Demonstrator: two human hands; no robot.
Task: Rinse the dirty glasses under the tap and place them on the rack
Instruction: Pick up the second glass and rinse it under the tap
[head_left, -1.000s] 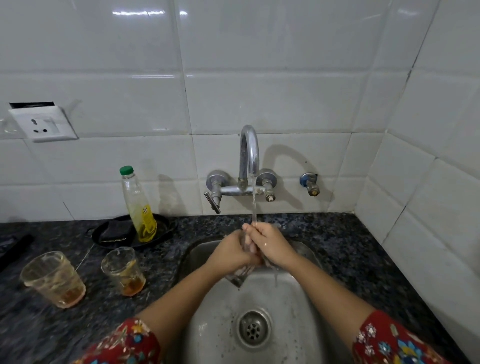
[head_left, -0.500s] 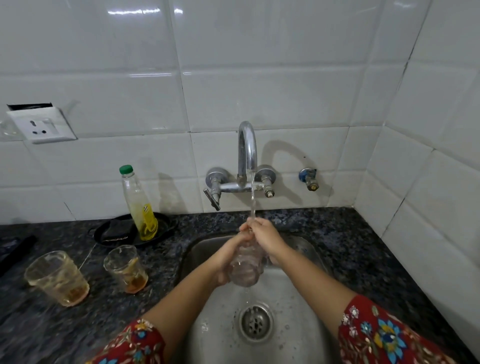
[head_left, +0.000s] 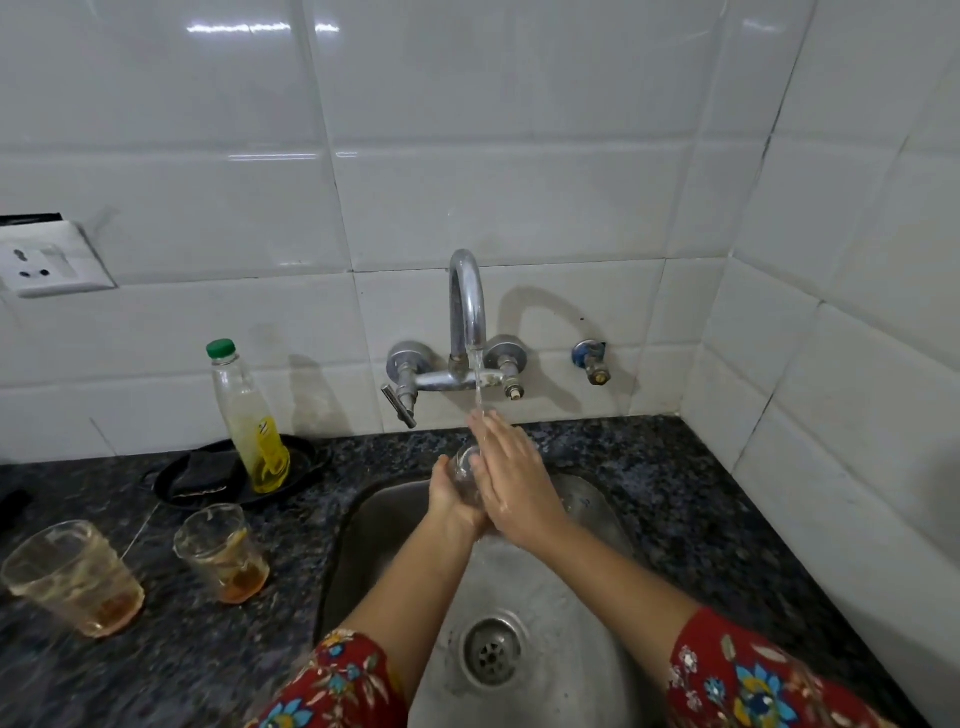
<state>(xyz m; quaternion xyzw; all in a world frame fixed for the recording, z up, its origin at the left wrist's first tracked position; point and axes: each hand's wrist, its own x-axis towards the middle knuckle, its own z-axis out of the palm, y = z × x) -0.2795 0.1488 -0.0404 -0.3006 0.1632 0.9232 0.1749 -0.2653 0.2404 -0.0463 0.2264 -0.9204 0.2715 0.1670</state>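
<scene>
Under the tap, left hand fingers clamp glass 1; right hand fingers lie straight against it. At 8 o'clock glass 2 and glass 3 stand dirty.

Head camera looks down, close, toward tap and sink.

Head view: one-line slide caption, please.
Left hand and right hand rinse a clear glass under the running tap over the sink; two dirty glasses wait beside it.
</scene>
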